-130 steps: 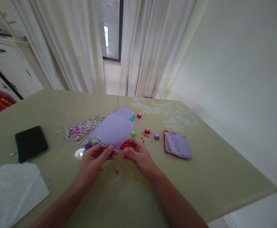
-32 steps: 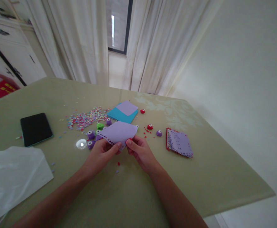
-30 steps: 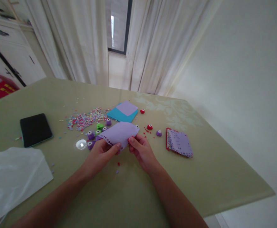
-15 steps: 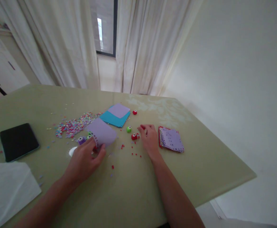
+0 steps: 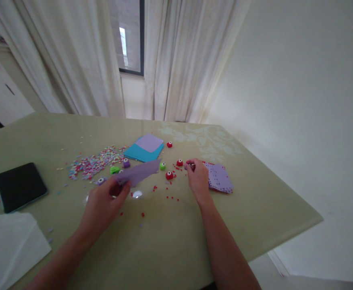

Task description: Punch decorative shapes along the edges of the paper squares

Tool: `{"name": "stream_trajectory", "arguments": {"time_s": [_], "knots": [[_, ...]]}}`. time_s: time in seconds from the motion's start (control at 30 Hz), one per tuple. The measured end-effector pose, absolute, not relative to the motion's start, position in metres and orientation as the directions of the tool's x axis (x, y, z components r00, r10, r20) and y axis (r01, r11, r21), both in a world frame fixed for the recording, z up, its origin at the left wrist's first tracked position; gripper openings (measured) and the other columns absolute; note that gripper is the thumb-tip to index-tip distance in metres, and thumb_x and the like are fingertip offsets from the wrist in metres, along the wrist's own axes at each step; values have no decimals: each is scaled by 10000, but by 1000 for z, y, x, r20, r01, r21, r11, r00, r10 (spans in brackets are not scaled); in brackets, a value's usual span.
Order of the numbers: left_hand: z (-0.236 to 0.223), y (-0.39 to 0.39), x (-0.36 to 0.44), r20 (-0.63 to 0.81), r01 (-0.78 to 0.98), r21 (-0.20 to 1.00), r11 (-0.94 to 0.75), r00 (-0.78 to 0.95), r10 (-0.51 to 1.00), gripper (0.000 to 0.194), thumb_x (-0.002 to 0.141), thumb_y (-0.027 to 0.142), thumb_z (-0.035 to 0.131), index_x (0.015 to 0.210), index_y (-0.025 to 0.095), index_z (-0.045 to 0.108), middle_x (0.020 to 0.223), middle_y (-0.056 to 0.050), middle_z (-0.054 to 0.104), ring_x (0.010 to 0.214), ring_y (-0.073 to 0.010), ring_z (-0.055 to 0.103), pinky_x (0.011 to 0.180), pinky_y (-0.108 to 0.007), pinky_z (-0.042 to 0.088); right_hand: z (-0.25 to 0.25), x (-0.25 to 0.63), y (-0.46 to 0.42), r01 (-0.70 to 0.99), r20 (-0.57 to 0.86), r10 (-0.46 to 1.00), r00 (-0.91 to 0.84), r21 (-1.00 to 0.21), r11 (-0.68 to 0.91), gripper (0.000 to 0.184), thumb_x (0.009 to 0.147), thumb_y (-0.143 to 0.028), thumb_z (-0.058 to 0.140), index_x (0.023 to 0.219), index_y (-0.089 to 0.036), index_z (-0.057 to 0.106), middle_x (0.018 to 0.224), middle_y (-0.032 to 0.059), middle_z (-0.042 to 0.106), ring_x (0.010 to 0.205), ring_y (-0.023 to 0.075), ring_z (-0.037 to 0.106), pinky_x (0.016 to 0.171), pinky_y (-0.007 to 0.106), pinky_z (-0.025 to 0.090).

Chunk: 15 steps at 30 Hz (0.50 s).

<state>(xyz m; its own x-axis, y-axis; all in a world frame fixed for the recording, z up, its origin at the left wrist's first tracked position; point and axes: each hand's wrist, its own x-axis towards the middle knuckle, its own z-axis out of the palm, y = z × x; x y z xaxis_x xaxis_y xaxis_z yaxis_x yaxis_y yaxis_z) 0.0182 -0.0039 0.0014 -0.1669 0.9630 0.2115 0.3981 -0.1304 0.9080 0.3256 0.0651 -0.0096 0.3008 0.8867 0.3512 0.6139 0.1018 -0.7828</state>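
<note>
My left hand (image 5: 105, 203) is closed on a sheet of purple paper (image 5: 140, 172), pinched by its near end and tilted nearly edge-on above the table. Around that hand lie purple and green one-eyed pieces, among them a purple one (image 5: 126, 162) and a green one (image 5: 115, 170). My right hand (image 5: 198, 177) pinches something small and dark at its fingertips, too hidden to name. Just left of those fingertips are a red one-eyed piece (image 5: 179, 162) and red crumbs. Another red one (image 5: 169, 175) and a light green one (image 5: 163, 166) lie between the hands.
Beside my right wrist is a stack of punched purple and red paper squares (image 5: 221, 178). Blue and purple sheets (image 5: 144, 151) lie farther back, near colourful paper confetti (image 5: 94, 163). A black tablet (image 5: 21, 187) and a white sheet (image 5: 11, 245) are at left.
My left hand has lifted and tilted the purple paper, uncovering a purple piece and a shiny clear disc. My right hand has shifted slightly right, and a red one-eyed piece now shows beside it.
</note>
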Motion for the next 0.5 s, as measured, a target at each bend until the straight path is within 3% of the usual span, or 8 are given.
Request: {"name": "stream_trajectory", "arguments": {"time_s": [0.1,0.2,0.33,0.43,0.5], "knots": [[3,-1,24,15,187,982,17,-169,985,361,768,575,850,686,239,747,606,-22,733,569,-225,684,566,-296,534,-2,307,59,182,226,925,305,-967,177,286,815,-437,855,954,-220,733,865,49,772,726,211,675,712,346,494],[4,-3,35,-98,-36,995,93,-176,979,428,701,595,930,789,203,783,712,-30,777,635,-215,729,611,-302,596,4,279,45,-105,160,961,225,-977,187,342,762,-431,924,951,-224,728,882,41,772,705,179,668,652,310,490],[2,-12,52,-222,-314,934,171,-135,966,510,679,540,999,1007,198,809,1017,-66,850,811,-240,808,670,-310,652,4,237,16,-193,164,982,89,-965,179,322,786,-416,951,939,-233,735,879,35,766,695,167,654,633,300,497],[-1,-19,60,-246,-409,891,196,-72,967,453,727,520,991,981,196,802,1037,-61,850,888,-239,808,755,-325,676,-1,220,-1,-144,169,984,64,-974,177,307,807,-428,953,952,-248,752,843,17,734,683,167,633,658,312,512],[-4,-20,62,-233,-437,882,177,-77,969,412,736,504,994,922,199,789,1001,-38,840,879,-213,790,805,-333,683,-4,216,-6,-98,207,978,23,-973,208,263,847,-444,927,956,-262,771,930,33,731,763,183,660,721,329,546]]}}
